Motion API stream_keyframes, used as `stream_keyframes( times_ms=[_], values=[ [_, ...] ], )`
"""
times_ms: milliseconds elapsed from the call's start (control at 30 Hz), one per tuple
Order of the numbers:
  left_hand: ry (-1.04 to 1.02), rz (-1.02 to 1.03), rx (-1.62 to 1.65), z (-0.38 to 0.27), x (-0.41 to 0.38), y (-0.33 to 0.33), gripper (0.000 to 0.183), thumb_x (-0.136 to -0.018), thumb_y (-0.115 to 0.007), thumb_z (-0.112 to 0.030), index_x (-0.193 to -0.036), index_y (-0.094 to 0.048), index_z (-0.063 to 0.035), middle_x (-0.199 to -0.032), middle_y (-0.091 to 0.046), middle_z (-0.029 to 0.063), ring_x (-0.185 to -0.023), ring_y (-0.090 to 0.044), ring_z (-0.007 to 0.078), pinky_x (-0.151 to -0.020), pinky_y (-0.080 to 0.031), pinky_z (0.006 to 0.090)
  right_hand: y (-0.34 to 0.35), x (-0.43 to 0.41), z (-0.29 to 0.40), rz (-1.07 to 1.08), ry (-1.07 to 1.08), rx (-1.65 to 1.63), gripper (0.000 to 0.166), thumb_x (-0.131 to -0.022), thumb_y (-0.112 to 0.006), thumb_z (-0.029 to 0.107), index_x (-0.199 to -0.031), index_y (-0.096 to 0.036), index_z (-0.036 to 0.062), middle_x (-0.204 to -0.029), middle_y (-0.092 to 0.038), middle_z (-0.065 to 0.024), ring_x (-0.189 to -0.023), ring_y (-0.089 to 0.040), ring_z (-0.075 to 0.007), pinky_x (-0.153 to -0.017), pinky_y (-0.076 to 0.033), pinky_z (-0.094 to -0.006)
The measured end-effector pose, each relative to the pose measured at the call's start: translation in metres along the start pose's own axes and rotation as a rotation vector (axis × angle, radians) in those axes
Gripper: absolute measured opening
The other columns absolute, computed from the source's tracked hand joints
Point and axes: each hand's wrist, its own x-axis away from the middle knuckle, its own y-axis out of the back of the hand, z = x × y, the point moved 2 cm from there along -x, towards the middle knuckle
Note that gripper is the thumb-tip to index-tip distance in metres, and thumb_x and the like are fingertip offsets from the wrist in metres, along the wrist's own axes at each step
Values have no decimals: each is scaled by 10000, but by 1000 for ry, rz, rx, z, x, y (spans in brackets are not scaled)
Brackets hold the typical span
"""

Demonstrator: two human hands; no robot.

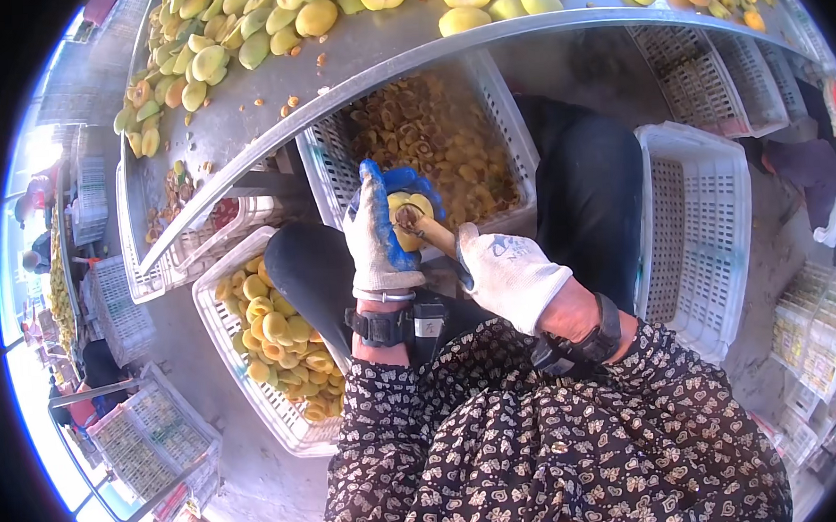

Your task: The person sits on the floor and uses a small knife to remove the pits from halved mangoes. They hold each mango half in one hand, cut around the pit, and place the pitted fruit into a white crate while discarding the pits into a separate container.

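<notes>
My left hand [381, 234], in a white work glove with a blue coated palm, holds a halved yellow stone fruit [404, 203] with its cut face turned to the right. In my right hand [500, 267], gloved the same way, is a tool with a wooden handle [436, 236]. The tool's front end meets the brown centre of the fruit; its tip is hidden there. Both hands are over the near edge of a white plastic crate [503, 122] between my knees. Brown pits and fruit scraps [425, 126] fill much of that crate.
A metal table [241, 128] with halved fruit [235, 22] spans the front, its raised rim above the crate. Left of my knee stands a crate [211, 300] of pitted yellow halves [280, 332]. Another white crate [708, 246] is at my right. A co-worker [807, 170] sits farther right.
</notes>
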Motion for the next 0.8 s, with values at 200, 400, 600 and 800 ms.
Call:
stream_keyframes(
  times_ms=[200,400,600,800],
  values=[
    [137,30,-164,3,-6,5,416,-886,-568,-401,-826,-604,10,-687,-618,135,-532,-593,248,-484,-515,345,-9,0,-9,85,-32,-135,229,-819,-531,144,-947,-491,-41,-804,-615,-249,-776,-606,-410,-674,-478,-459],
    [262,237,-346,1,-10,10,444,-887,-558,-418,-854,-604,22,-694,-617,146,-546,-598,255,-507,-514,345,-34,-8,-20,121,17,-288,204,-834,-556,185,-865,-522,-13,-724,-616,-182,-633,-614,-325,-577,-486,-387],
    [264,220,-123,10,-19,19,465,-891,-535,-445,-946,-578,15,-781,-624,132,-672,-610,257,-620,-526,364,-28,-7,-18,478,-321,-1191,197,-884,-582,268,-859,-541,77,-596,-496,33,-460,-462,-44,-405,-372,-185],
    [-11,78,-69,24,0,20,307,-894,-578,-289,-959,-579,12,-753,-609,115,-618,-597,232,-541,-504,344,-35,-1,-10,443,-380,-1172,124,-887,-581,208,-901,-541,92,-589,-491,43,-435,-452,-37,-374,-361,-180]
  ],
)
